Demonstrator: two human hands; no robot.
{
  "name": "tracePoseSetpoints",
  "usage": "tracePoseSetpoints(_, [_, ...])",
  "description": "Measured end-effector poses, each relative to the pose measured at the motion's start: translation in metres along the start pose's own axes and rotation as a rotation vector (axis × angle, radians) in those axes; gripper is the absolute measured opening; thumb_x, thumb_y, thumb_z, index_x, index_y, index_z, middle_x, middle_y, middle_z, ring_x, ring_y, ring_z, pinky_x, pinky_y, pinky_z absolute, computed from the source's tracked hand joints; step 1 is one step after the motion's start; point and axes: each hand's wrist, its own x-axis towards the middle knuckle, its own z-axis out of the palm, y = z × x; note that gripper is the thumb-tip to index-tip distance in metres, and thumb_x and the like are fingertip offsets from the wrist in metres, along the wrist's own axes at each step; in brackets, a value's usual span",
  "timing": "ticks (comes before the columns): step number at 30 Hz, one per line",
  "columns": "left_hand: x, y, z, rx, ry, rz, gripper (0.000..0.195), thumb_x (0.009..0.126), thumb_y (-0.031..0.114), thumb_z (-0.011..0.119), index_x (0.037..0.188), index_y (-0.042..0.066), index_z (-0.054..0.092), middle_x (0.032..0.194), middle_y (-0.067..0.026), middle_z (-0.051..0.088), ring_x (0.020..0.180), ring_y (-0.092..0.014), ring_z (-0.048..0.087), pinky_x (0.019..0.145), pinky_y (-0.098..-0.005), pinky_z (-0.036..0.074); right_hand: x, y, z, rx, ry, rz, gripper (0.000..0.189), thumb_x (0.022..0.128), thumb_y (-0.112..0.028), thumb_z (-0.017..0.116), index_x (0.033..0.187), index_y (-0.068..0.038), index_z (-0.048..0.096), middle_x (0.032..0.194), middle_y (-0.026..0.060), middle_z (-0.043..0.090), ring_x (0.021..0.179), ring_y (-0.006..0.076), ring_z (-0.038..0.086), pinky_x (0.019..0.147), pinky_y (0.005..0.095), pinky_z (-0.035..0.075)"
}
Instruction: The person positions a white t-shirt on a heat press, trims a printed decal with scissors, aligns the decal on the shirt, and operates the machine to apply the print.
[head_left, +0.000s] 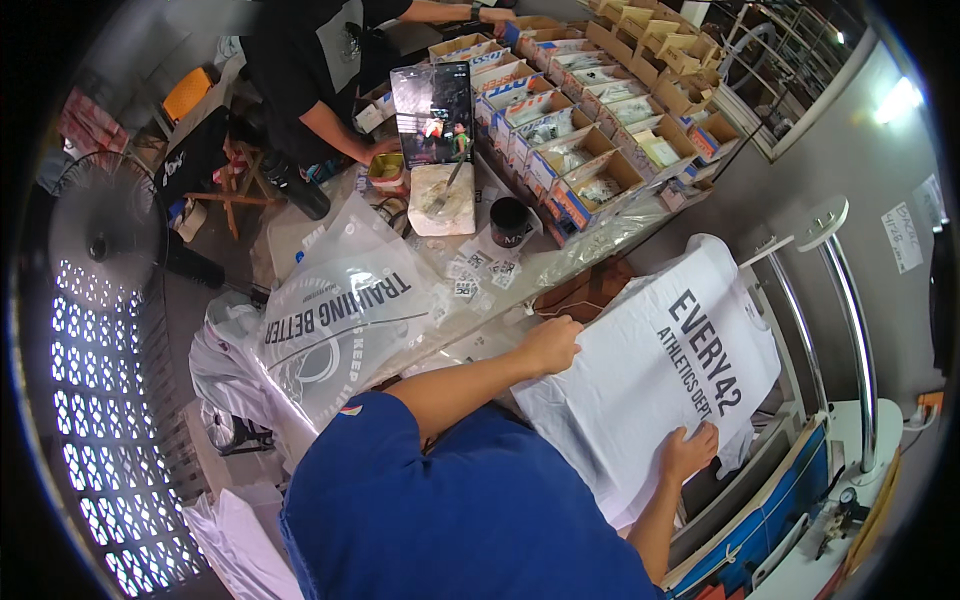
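Observation:
A white T-shirt (637, 375) with dark printed lettering is spread in front of me, draped over a support whose surface the cloth hides. At its left edge, my left hand (551, 345) has curled fingers gripping the fabric. My right hand (688, 452) grips the opposite side edge, just below the print, with its fingertips on the cloth. The collar end lies away from me at the upper right. Creases run through the fabric between my hands and the hem.
On the table (517, 281) are a printed transfer film (337, 300), small printed labels (469, 274), a black mug (509, 222), a propped tablet (433, 112) and a fork. Cardboard bins (592, 184) hold packets. A person (315, 67) stands across. Chrome-armed equipment (855, 337) is right; a fan (105, 217) left.

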Motion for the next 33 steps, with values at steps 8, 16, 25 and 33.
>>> tracePoseSetpoints(8, [0.010, -0.010, -0.007, -0.013, -0.143, -0.076, 0.035, 0.090, 0.021, 0.064, 0.118, 0.000, 0.061, 0.118, -0.0208, 0.063, 0.114, -0.036, 0.058, 0.095, -0.0459, 0.046, -0.003, -0.013, 0.001, -0.009, 0.073, -0.030, 0.043, 0.089, -0.032, 0.061, 0.121, -0.004, 0.055, 0.132, 0.0157, 0.053, 0.125, 0.0357, 0.045, 0.102, 0.0496, 0.037])
tracePoseSetpoints(16, [-0.012, -0.025, 0.012, -0.151, 0.016, -0.049, 0.040, 0.099, 0.029, 0.047, 0.129, 0.002, 0.051, 0.111, -0.0283, 0.064, 0.103, -0.046, 0.060, 0.088, -0.0530, 0.046, -0.008, -0.024, -0.002, -0.012, 0.123, -0.035, 0.043, 0.089, -0.032, 0.061, 0.120, -0.003, 0.056, 0.132, 0.0169, 0.053, 0.125, 0.0363, 0.046, 0.102, 0.0496, 0.037])
tracePoseSetpoints(25, [-0.011, -0.021, 0.011, -0.125, 0.048, -0.047, 0.040, 0.100, 0.028, 0.046, 0.129, 0.001, 0.051, 0.110, -0.0289, 0.064, 0.103, -0.047, 0.060, 0.088, -0.0510, 0.046, -0.009, -0.026, -0.008, 0.047, 0.119, 0.021, 0.045, 0.084, -0.030, 0.066, 0.118, -0.003, 0.058, 0.132, 0.0170, 0.052, 0.126, 0.0359, 0.044, 0.105, 0.0494, 0.033])
tracePoseSetpoints(33, [-0.009, -0.017, 0.012, -0.138, 0.060, -0.034, 0.040, 0.100, 0.028, 0.046, 0.128, 0.000, 0.053, 0.112, -0.0277, 0.064, 0.104, -0.045, 0.060, 0.088, -0.0483, 0.047, -0.004, -0.026, -0.008, 0.097, 0.130, 0.026, 0.044, 0.082, -0.029, 0.067, 0.116, -0.003, 0.059, 0.129, 0.0168, 0.053, 0.126, 0.0358, 0.044, 0.105, 0.0500, 0.033])
